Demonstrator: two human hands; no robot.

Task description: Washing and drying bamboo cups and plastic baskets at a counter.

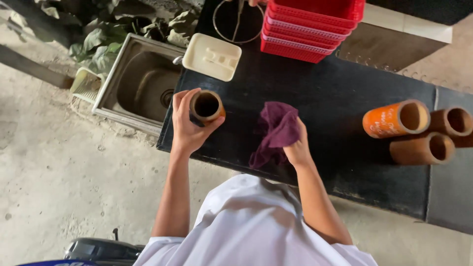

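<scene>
The left hand (187, 123) grips a brown tube cup (206, 107) upright over the bench (335, 93) edge beside the sink (140, 83) while the right hand (295, 148) clutches a purple cloth (277, 129), so wiping seems underway, calling for cloth pushed inside.

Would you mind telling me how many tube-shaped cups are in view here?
4. One cup is held in the left hand; three lie on their sides at the counter's right end: an orange cup, a far brown cup, and a near brown cup.
</scene>
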